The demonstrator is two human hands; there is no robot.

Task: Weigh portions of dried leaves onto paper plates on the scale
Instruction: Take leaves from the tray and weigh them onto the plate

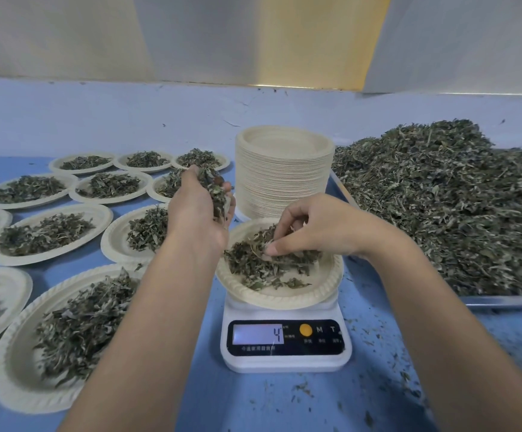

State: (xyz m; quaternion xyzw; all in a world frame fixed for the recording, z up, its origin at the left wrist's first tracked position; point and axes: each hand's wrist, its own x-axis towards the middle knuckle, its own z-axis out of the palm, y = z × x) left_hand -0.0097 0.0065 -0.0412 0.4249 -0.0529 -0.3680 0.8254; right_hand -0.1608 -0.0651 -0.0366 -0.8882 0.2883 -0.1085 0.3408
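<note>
A white digital scale stands at the centre of the blue table, its display showing a 4. On it rests a beige paper plate with a small heap of dried leaves. My right hand reaches into that heap, fingertips pinching leaves. My left hand hovers just left of and above the plate, cupped palm up around a handful of dried leaves.
A tall stack of empty paper plates stands right behind the scale. A large pile of dried leaves fills a metal tray on the right. Several filled plates cover the table's left side. Leaf crumbs lie around the scale.
</note>
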